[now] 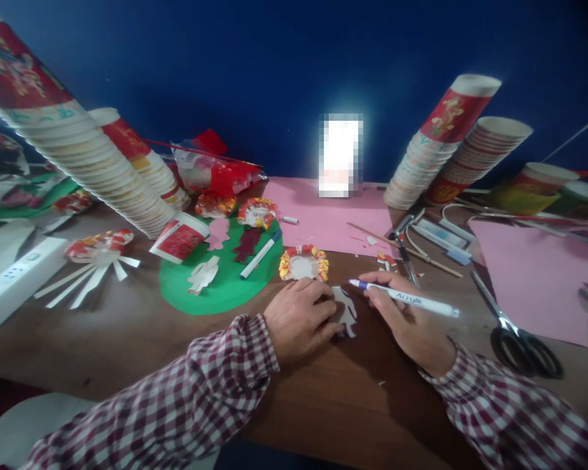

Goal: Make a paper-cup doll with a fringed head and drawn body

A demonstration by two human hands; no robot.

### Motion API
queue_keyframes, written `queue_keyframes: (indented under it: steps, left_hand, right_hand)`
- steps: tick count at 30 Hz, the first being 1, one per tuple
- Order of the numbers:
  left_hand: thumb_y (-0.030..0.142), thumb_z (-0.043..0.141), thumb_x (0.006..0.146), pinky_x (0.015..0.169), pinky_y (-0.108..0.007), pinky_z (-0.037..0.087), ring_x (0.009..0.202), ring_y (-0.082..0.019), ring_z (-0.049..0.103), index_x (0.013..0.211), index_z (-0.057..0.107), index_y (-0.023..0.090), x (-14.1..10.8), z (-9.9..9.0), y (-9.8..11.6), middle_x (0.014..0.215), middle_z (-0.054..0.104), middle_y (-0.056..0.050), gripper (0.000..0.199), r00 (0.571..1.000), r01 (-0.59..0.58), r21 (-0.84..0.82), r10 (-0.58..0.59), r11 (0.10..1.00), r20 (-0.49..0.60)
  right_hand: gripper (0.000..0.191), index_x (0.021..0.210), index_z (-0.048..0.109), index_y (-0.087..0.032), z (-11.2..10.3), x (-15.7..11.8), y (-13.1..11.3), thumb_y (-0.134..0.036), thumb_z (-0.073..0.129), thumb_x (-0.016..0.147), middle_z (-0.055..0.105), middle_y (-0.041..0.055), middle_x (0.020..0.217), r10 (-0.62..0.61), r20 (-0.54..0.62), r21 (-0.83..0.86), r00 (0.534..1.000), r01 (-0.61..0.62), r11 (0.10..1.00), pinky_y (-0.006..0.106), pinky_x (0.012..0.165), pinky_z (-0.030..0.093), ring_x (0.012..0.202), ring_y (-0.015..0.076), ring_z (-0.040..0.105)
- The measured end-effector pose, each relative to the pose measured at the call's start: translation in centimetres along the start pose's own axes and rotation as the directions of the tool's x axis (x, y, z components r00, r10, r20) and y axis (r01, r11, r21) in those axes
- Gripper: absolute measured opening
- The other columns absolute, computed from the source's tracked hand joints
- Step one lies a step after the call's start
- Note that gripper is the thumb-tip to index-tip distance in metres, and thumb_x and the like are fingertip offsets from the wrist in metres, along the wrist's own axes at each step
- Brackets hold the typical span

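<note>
My left hand (301,320) lies over a small white figure-shaped paper cutout (345,313). Its curled fingers pin the cutout to the brown table and cover its left part. Some purple shows along the cutout's lower edge. In my right hand (411,320) is a white acrylic marker (409,298) with a blue-purple tip, pinched between thumb and fingers. The tip points left, just above and right of the cutout. Just beyond my left hand sits a ring of curled red-and-yellow paper (304,262) around a pale centre.
A green paper disc (215,303) at left bears cutouts, a marker (261,254) and a red cup (179,236). Tall leaning cup stacks (93,153) (445,137) flank a bright blurred screen (342,156). Scissors (517,336) and pink paper (534,281) lie at right.
</note>
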State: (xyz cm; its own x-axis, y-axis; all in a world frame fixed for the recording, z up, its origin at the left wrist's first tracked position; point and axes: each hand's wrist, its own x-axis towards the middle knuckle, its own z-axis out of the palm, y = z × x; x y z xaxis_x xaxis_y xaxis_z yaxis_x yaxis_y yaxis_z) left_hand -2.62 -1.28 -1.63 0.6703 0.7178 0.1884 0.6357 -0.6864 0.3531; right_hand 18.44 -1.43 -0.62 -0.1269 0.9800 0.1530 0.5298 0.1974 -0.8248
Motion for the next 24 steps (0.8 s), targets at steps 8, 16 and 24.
queue_keyframes:
  steps: [8,16,24]
  left_hand:
    - [0.036,0.044,0.093,0.094,-0.041,0.042,0.107,-0.024,0.051,0.1,0.063,0.018,0.0,-0.3,-0.4,0.117,0.058,-0.008,0.028,0.992,-0.124,-0.09,0.125,0.988,0.001]
    - [0.042,0.042,0.093,0.089,-0.042,0.042,0.097,-0.024,0.054,0.103,0.063,0.015,0.2,-1.0,0.4,0.102,0.061,-0.01,0.036,0.993,-0.031,-0.116,0.017,0.993,-0.121]
    - [0.058,0.043,0.088,0.081,-0.044,0.045,0.092,-0.029,0.054,0.091,0.062,0.013,1.6,-1.5,6.2,0.089,0.061,-0.01,0.049,0.982,0.178,0.246,-0.189,0.953,0.021]
  right_hand:
    - [0.026,0.102,0.061,-0.021,0.2,0.1,0.4,-0.042,0.05,0.09,0.064,0.0019,0.074,0.044,0.012,0.093,0.999,-0.045,0.995,0.026,0.053,0.044,0.063,0.0144,0.057]
    - [0.029,0.099,0.062,-0.018,0.0,0.5,0.4,-0.042,0.05,0.089,0.06,0.0009,0.069,0.062,-0.022,0.205,0.998,-0.056,0.977,0.024,0.05,0.042,0.056,0.0118,0.051]
    - [0.029,0.096,0.062,-0.017,-0.6,0.7,0.7,-0.043,0.051,0.088,0.062,0.0015,0.071,0.054,-0.065,0.265,0.996,-0.035,0.964,0.025,0.052,0.045,0.057,0.0123,0.055]
